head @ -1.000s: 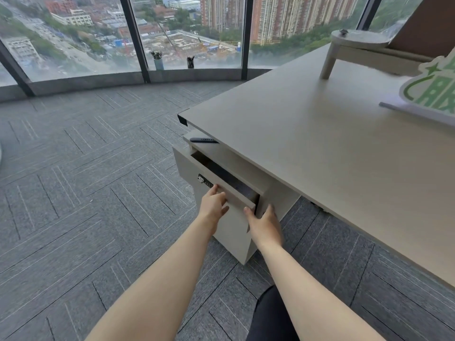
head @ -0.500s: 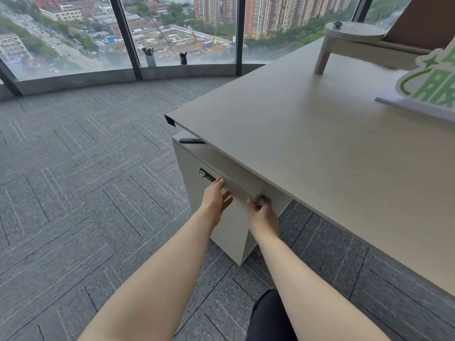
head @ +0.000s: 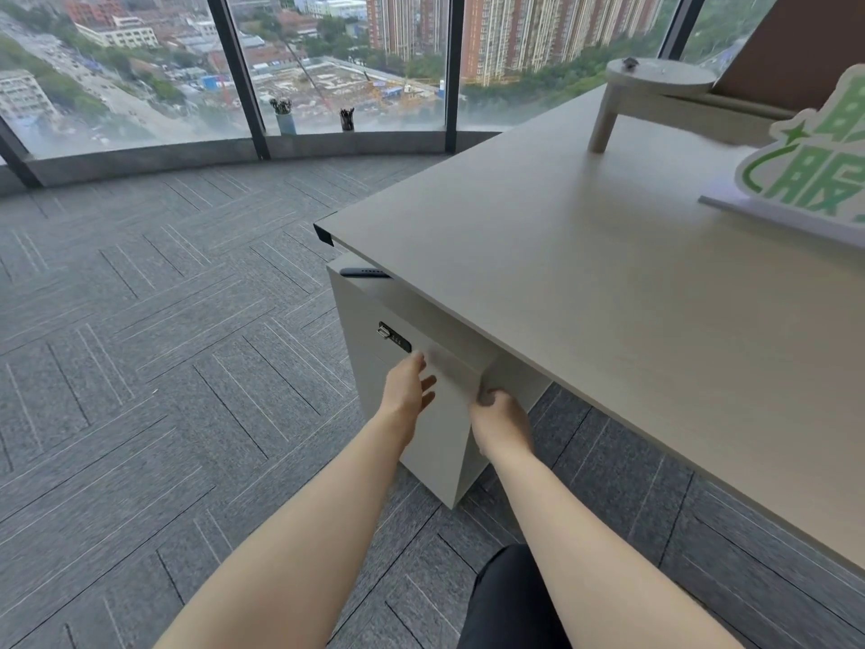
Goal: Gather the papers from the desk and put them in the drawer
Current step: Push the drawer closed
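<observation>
The drawer [head: 423,339] sits at the top of a pale grey cabinet [head: 435,442] tucked under the near corner of the bench [head: 585,283]. Its front is flush with the cabinet face, so it reads as closed, a plain flat panel the same colour as the rest. A small dark lock [head: 394,338] with a metal tab is set into the upper left of that front. The area of the front near the hands is smeared with blur, so the seam of the drawer is hard to make out there. No papers can be seen.

The left hand [head: 408,385] lies against the cabinet front just below the lock, fingers spread loosely and flat, holding nothing. The right hand [head: 500,413] is at the cabinet's right front edge, fingers curled around the corner; whether it grips or only rests there I cannot tell.

A dark flat object [head: 365,272] lies on the cabinet top, just under the bench edge. On the bench surface, well back, stands a light wooden stand [head: 655,93] with a round top and a slanted leg, and at the right edge a white and green sign [head: 814,175]. Grey patterned carpet [head: 164,344] covers the floor. On the window ledge stand two pen pots [head: 284,117], with city buildings outside the glass.
</observation>
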A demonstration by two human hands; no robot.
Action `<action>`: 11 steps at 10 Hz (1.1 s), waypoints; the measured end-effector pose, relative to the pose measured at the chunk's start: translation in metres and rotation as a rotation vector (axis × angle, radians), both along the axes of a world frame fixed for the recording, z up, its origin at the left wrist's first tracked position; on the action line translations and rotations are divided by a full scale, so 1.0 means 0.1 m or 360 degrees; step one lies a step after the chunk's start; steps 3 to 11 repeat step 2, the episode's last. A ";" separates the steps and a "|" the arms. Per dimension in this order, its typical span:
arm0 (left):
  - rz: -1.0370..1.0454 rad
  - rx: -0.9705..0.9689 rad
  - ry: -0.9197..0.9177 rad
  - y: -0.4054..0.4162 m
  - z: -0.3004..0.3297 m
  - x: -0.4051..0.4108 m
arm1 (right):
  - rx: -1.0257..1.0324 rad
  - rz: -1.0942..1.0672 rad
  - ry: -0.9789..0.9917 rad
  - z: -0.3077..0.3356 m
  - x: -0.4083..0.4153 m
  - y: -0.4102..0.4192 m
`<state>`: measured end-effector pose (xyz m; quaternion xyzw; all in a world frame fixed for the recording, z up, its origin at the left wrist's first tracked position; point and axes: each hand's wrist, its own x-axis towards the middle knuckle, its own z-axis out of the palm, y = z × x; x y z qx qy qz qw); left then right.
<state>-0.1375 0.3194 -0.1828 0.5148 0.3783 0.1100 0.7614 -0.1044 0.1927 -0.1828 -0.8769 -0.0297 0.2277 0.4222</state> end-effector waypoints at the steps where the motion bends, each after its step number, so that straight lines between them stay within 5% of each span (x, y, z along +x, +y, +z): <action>1: -0.0029 0.0312 -0.0041 -0.15 -0.01 -0.36 | 0.0089 0.0127 -0.0061 0.16 -0.17 -0.08; 2: -0.0273 0.0523 0.0045 -0.39 -0.12 -0.91 | 0.0566 0.0151 -0.0193 0.63 -0.38 -0.21; 11: -0.0273 0.0523 0.0045 -0.39 -0.12 -0.91 | 0.0566 0.0151 -0.0193 0.63 -0.38 -0.21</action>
